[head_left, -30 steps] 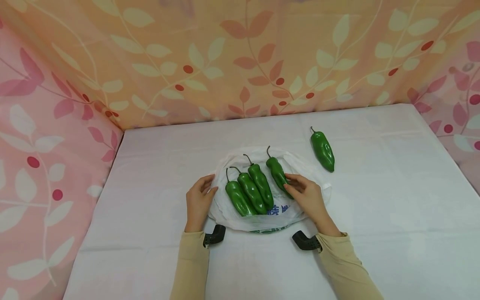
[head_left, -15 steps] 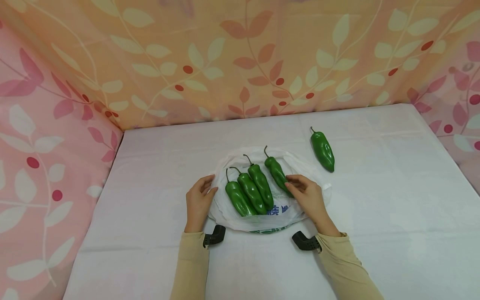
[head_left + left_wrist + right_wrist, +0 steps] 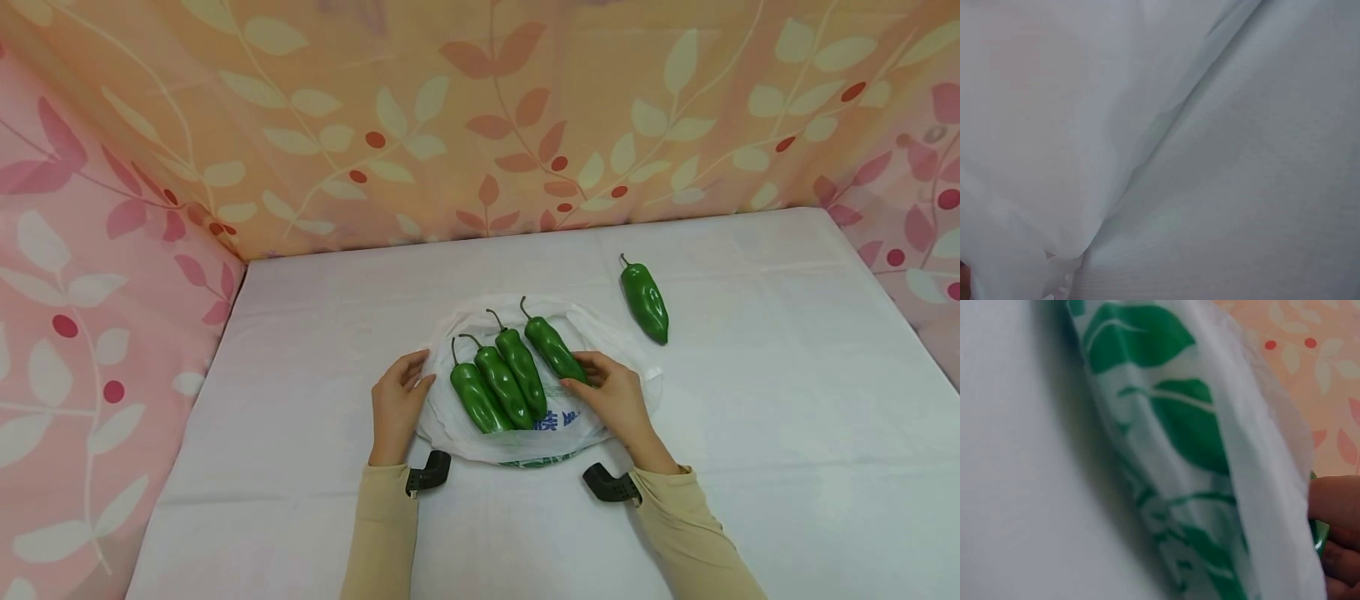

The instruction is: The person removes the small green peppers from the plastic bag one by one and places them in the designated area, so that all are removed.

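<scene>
A white plastic bag (image 3: 592,419) with blue and green print lies spread on the table, its mouth facing up. Three green peppers (image 3: 491,387) rest side by side in it, stems pointing away. My right hand (image 3: 615,400) pinches the lower end of another green pepper (image 3: 551,343), which lies slanted over the bag's right part. In the right wrist view, the bag's leaf-printed side hides most of that pepper. At the bag's left rim, my left hand (image 3: 399,406) holds the plastic between thumb and fingers. The left wrist view shows mainly white bag film (image 3: 1041,125).
One more green pepper (image 3: 645,302) lies on the white-covered table (image 3: 300,333), beyond the bag to the right. Floral curtains (image 3: 420,108) stand along the back and sides. Dark wrist-worn devices (image 3: 429,472) sit at both sleeves.
The pepper in my right hand has tilted, its stem end swinging left toward the three others. My left hand and the bag stay in place.
</scene>
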Tool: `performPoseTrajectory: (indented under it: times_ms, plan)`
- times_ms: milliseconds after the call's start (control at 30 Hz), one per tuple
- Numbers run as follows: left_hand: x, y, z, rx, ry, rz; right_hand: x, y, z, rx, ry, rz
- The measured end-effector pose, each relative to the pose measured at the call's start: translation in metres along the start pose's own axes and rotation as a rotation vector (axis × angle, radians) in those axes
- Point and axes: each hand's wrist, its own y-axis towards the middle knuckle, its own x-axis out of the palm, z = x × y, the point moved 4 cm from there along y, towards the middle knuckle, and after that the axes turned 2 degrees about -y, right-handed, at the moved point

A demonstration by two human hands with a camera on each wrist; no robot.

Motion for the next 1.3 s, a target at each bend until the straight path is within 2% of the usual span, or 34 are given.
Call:
performPoseTrajectory:
  times_ms: [400, 633, 733, 867, 933, 1300]
  plan:
    - [0.001, -0.001, 0.0, 0.007, -0.011, 0.004, -0.003, -0.001, 0.0, -0.016, 0.057, 0.041]
    - [0.0, -0.001, 0.0, 0.01, -0.006, -0.001, -0.005, 0.001, 0.0, 0.019, 0.19, 0.036]
    - [0.001, -0.001, -0.001, 0.003, -0.011, -0.005, -0.01, -0.001, -0.009, 0.053, 0.219, 0.037]
    - [0.001, -0.001, -0.002, 0.003, -0.013, -0.008, -0.015, 0.0, -0.01, 0.086, 0.227, 0.051]
    - [0.001, -0.001, -0.002, 0.007, -0.009, -0.005, -0.015, 0.003, -0.002, 0.089, 0.226, 0.065]
    - [0.0, 0.0, -0.002, 0.015, -0.024, 0.003, -0.028, 0.006, -0.002, 0.099, 0.215, 0.122]
